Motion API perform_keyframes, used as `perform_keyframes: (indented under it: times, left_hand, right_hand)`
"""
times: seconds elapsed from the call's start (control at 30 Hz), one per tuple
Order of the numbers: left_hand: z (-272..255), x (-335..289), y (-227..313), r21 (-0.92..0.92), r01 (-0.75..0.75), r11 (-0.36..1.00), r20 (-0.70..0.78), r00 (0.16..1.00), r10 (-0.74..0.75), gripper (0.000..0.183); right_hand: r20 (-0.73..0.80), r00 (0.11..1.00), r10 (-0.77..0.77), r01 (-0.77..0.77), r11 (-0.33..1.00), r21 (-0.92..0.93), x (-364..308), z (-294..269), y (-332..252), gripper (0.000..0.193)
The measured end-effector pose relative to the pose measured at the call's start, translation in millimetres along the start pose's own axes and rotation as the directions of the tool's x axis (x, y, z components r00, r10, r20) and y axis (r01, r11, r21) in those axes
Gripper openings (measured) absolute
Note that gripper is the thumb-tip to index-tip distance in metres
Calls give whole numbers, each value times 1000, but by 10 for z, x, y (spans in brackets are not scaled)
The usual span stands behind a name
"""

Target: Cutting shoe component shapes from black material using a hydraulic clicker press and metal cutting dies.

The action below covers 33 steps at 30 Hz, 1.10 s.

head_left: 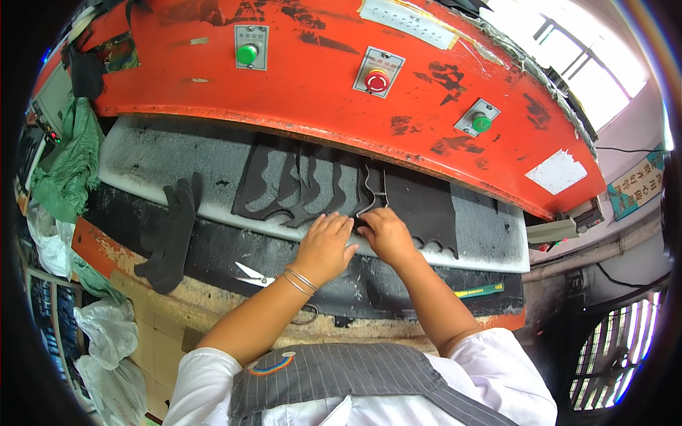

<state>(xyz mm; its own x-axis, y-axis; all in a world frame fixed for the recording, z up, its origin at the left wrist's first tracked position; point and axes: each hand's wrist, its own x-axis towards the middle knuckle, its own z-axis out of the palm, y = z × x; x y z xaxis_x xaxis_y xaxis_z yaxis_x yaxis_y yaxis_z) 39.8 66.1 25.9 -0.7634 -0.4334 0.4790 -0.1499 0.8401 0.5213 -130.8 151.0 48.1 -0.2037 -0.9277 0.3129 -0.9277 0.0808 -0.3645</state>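
Note:
A dark grey foam sheet [419, 206] lies on the pale cutting board, with several wavy-edged openings cut through its left part. On it stands a thin metal cutting die [379, 193] with curved sides and a crossbar. My right hand [387, 238] is closed at the near end of the die, its fingers bent around it. My left hand [325, 245] rests flat on the sheet's near edge, fingers stretched out and left of the die. A wavy strip of foam [312, 206] lies just beyond the left fingers.
Above the board [163, 160] runs a red press beam [298, 85] with a red button [376, 81] and two green ones. Scissors [252, 275] lie near my left forearm, a green-yellow cutter [479, 290] near my right. A dark glove [174, 234] hangs over the board's left edge.

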Motion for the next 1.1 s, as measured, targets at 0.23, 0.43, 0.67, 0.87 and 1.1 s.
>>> perform_keyframes:
  times: [0.23,0.43,0.67,0.87,1.1]
  left_hand:
    - [318,-208,-332,120,6,993,127,992,-21,61]
    - [360,-149,-398,120,-27,992,153,988,8,61]
    - [387,-151,-358,103,-8,995,126,992,-5,63]
    - [425,-183,-335,123,-15,992,100,995,3,64]
    - [166,102,278,-154,-89,984,-11,996,89,86]
  right_hand:
    - [63,995,-73,66,991,118,144,238,266,14]
    - [-98,986,-132,138,989,51,318,-143,231,14]
    - [62,979,-192,189,981,54,106,114,527,21]
    - [-212,971,109,45,790,611,18,-444,522,10]
    - [-385,910,152,88,838,538,-544,-1127,-37,14]
